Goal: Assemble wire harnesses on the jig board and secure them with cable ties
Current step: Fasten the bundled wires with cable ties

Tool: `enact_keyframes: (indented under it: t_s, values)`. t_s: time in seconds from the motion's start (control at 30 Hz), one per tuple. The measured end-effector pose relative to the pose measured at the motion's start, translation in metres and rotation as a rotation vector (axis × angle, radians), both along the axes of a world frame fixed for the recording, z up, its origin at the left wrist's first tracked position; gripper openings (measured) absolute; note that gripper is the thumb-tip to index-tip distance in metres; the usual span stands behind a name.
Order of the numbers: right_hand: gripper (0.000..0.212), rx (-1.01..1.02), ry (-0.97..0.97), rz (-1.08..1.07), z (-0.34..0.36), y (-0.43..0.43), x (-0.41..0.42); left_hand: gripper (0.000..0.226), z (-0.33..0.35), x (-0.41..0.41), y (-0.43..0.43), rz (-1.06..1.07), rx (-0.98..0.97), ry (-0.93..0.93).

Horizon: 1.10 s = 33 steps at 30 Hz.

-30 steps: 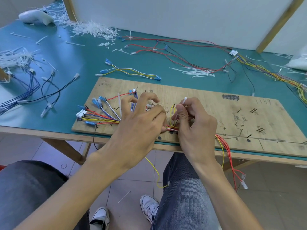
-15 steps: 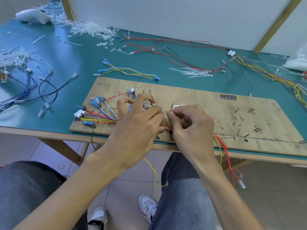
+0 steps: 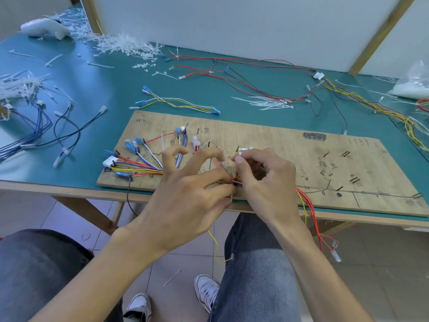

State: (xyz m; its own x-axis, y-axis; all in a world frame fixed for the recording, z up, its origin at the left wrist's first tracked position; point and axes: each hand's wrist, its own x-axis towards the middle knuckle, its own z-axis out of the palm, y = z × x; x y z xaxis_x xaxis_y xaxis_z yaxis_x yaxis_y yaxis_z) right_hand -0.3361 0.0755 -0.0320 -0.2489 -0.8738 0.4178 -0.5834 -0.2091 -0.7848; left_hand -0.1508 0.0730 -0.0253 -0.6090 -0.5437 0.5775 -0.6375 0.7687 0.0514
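Red, yellow and blue harness wires [image 3: 139,168] fan out over the left end of the scribbled plywood jig board [image 3: 278,140] and gather into a bundle at its near edge. My left hand [image 3: 185,194] pinches that bundle between thumb and forefinger, its other fingers arched above the board. My right hand [image 3: 267,180], fingers curled, pinches a thin white cable tie [image 3: 239,153] just beside the bundle. The board lies on the teal table [image 3: 92,89].

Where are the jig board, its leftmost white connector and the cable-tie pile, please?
jig board [image 3: 278,145], head view, bare wood.
white connector [image 3: 109,161], head view, middle of its housing.
cable-tie pile [image 3: 126,44], head view, middle of heap.
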Motion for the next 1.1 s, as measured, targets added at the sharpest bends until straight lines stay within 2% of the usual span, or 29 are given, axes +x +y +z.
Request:
enact_keyframes:
  t_s: [0.2, 0.4, 0.57, 0.73, 0.83, 1.1]
  values:
    - [0.009, 0.016, 0.007, 0.009, -0.001, 0.0, -0.002, 0.019, -0.002, -0.001, -0.006, -0.002, 0.022, 0.032]
    - [0.017, -0.089, 0.164, -0.015, 0.002, 0.008, 0.001, 0.009, 0.002, -0.014, -0.002, 0.083, 0.303, 0.232]
    - [0.022, -0.129, 0.166, -0.036, 0.0, 0.018, 0.004, 0.004, 0.01, -0.028, -0.005, 0.149, 0.456, 0.366]
    - [0.022, -0.056, 0.079, -0.01, -0.001, 0.02, -0.003, 0.047, 0.007, -0.033, -0.01, 0.158, 0.569, 0.526]
    - [0.02, -0.019, 0.037, -0.001, -0.003, 0.018, -0.004, 0.052, 0.006, -0.032, -0.012, 0.179, 0.614, 0.54]
    - [0.014, -0.025, 0.076, 0.027, -0.004, 0.016, -0.006, 0.056, 0.013, -0.029, -0.014, 0.197, 0.672, 0.525]
